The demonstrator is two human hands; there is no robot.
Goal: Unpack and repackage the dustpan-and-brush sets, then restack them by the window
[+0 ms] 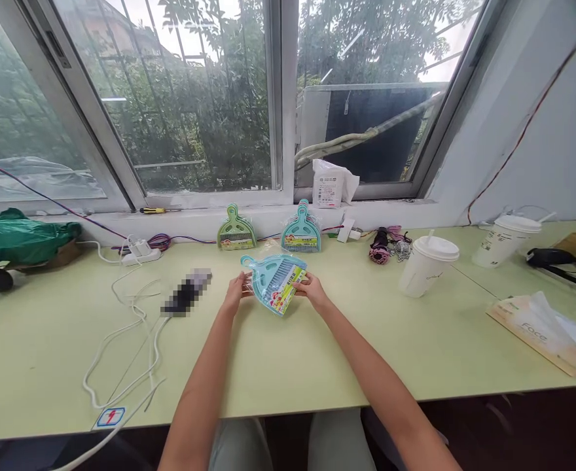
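Note:
A blue dustpan-and-brush set (274,280) in clear plastic, with a yellow-green label, is tilted above the middle of the table. My left hand (237,291) grips its left edge near the handle. On the other side, my right hand (311,290) holds the label end, its thumb on the front. Behind it, against the wall under the window, a green dustpan set (236,229) and a stack of blue dustpan sets (302,229) stand upright, handles up.
Cables (143,320) and a blurred-out dark item (186,294) lie at the left, near a power strip (141,255). On the right are two white cups (428,265) and a tissue pack (538,330). A screwdriver (154,210) rests on the sill.

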